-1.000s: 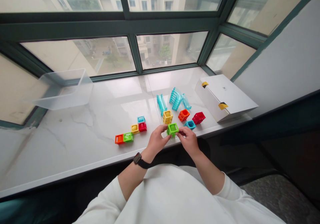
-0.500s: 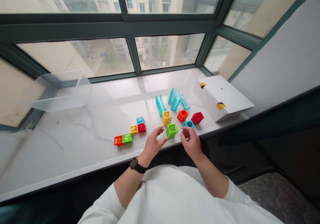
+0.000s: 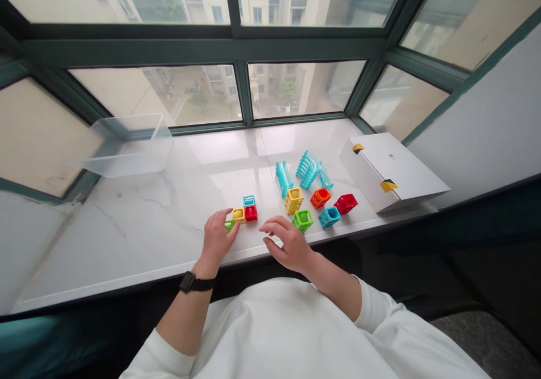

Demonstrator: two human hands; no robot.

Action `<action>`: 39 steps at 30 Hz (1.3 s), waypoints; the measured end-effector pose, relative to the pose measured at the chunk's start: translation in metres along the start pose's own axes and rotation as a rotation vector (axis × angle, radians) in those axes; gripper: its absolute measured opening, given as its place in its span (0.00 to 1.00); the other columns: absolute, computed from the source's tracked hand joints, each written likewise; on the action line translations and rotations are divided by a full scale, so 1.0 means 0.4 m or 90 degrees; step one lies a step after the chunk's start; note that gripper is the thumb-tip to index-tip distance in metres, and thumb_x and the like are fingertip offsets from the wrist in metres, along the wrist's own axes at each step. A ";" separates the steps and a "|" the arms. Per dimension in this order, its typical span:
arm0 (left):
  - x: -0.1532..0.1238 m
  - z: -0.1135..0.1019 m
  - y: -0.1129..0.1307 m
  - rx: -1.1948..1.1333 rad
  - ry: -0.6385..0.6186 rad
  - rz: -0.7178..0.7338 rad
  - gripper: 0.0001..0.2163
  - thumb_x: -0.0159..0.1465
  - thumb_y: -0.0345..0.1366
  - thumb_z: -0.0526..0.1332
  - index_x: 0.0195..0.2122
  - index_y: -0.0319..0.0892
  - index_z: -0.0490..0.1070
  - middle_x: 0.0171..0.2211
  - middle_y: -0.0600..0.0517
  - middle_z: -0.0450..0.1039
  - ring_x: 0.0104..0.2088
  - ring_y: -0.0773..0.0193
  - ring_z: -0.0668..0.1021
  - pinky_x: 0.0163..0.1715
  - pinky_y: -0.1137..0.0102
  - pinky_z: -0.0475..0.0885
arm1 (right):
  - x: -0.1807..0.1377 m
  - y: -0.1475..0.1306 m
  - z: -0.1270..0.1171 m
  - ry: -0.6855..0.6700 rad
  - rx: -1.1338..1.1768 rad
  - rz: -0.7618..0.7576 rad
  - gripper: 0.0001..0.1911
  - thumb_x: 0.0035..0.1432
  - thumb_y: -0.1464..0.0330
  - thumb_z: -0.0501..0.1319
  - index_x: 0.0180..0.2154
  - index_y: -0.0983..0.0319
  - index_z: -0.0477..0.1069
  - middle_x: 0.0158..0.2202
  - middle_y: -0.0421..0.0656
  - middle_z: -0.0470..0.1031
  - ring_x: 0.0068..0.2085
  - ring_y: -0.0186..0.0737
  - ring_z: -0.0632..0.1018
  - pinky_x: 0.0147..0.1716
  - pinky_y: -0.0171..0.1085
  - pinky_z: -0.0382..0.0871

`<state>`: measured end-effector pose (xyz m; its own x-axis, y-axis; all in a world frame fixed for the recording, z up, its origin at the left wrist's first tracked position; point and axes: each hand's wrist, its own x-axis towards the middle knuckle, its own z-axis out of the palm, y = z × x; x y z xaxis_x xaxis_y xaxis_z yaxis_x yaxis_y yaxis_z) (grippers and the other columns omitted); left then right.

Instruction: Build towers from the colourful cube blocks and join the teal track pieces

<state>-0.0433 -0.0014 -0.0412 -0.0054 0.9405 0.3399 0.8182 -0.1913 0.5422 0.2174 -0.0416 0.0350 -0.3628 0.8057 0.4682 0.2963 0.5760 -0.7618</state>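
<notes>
My left hand (image 3: 215, 238) lies on a row of small hollow cubes on the white marble sill (image 3: 160, 221). Its thumb and forefinger close around a green cube (image 3: 229, 225), and it hides whatever lies left of that. A yellow cube (image 3: 239, 214), a red cube (image 3: 251, 213) and a blue cube (image 3: 249, 200) continue the row to the right. My right hand (image 3: 287, 244) hovers open with curved, spread fingers and holds nothing. It is just left of a lime green cube (image 3: 302, 220) standing by itself.
Behind the lime cube stand a tall yellow cube (image 3: 294, 200), an orange cube (image 3: 320, 197), a red cube (image 3: 345, 203) and a light blue cube (image 3: 329, 216). Teal track pieces (image 3: 310, 168) lie further back. A white box (image 3: 391, 170) sits at the right, a clear plastic bin (image 3: 131, 145) at the back left.
Both hands let go of the lime green cube, which now stands on the sill. My left hand moved left onto the row of cubes. My right hand drifted left and opened.
</notes>
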 end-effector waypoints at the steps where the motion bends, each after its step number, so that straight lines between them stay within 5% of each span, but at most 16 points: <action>1: -0.005 -0.003 -0.017 0.022 -0.007 -0.005 0.20 0.68 0.45 0.66 0.59 0.45 0.72 0.54 0.42 0.79 0.57 0.42 0.78 0.61 0.48 0.70 | 0.014 0.012 0.023 -0.030 -0.011 0.007 0.16 0.68 0.71 0.61 0.55 0.56 0.76 0.52 0.47 0.78 0.51 0.44 0.81 0.54 0.44 0.79; 8: -0.057 -0.029 -0.141 0.031 -0.083 0.008 0.32 0.63 0.41 0.68 0.67 0.44 0.63 0.67 0.37 0.68 0.68 0.38 0.70 0.68 0.44 0.66 | 0.068 0.114 0.182 -0.142 -0.129 0.020 0.22 0.66 0.70 0.66 0.60 0.58 0.76 0.64 0.50 0.75 0.67 0.52 0.72 0.69 0.53 0.66; 14: -0.058 -0.055 -0.186 -0.034 -0.128 -0.033 0.27 0.63 0.37 0.61 0.64 0.44 0.66 0.62 0.41 0.73 0.63 0.45 0.76 0.65 0.48 0.71 | 0.084 0.130 0.287 -0.267 -0.220 0.036 0.30 0.64 0.65 0.69 0.67 0.53 0.71 0.75 0.50 0.63 0.76 0.59 0.59 0.73 0.62 0.55; 21: -0.048 -0.076 -0.183 -0.031 -0.136 -0.053 0.19 0.62 0.40 0.61 0.54 0.47 0.73 0.54 0.44 0.79 0.55 0.47 0.80 0.59 0.53 0.75 | 0.078 0.138 0.315 -0.315 -0.285 0.035 0.32 0.65 0.64 0.68 0.68 0.55 0.69 0.76 0.49 0.60 0.76 0.59 0.59 0.75 0.60 0.49; 26: -0.033 -0.122 -0.197 -0.013 -0.019 -0.149 0.20 0.60 0.50 0.67 0.50 0.45 0.75 0.50 0.42 0.80 0.50 0.46 0.81 0.56 0.52 0.76 | 0.074 0.141 0.315 -0.315 -0.293 0.035 0.32 0.65 0.64 0.68 0.69 0.55 0.69 0.76 0.49 0.59 0.76 0.59 0.58 0.76 0.60 0.48; 31: -0.013 -0.148 -0.163 -0.238 0.057 -0.303 0.27 0.59 0.52 0.71 0.56 0.44 0.75 0.52 0.43 0.81 0.47 0.51 0.84 0.50 0.54 0.80 | 0.070 0.153 0.316 -0.300 -0.272 0.018 0.32 0.64 0.66 0.69 0.68 0.55 0.69 0.76 0.50 0.59 0.77 0.59 0.57 0.76 0.62 0.48; 36: 0.008 -0.139 -0.079 -0.502 0.077 -0.309 0.26 0.60 0.47 0.72 0.57 0.43 0.75 0.52 0.43 0.81 0.51 0.52 0.84 0.55 0.53 0.80 | 0.068 0.151 0.308 -0.265 -0.210 0.026 0.34 0.63 0.64 0.70 0.69 0.57 0.68 0.76 0.52 0.61 0.77 0.60 0.56 0.76 0.61 0.50; 39: 0.021 -0.142 -0.020 -0.614 0.088 -0.303 0.23 0.60 0.46 0.74 0.53 0.42 0.76 0.49 0.43 0.82 0.49 0.52 0.85 0.56 0.50 0.80 | 0.073 0.118 0.288 -0.173 -0.128 0.028 0.36 0.66 0.62 0.68 0.71 0.60 0.63 0.74 0.55 0.63 0.76 0.58 0.59 0.75 0.57 0.55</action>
<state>-0.0826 -0.0080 0.0009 -0.3171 0.9483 -0.0149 -0.0814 -0.0116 0.9966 0.1191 -0.0068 -0.0389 -0.5600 0.7798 0.2797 0.4757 0.5791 -0.6621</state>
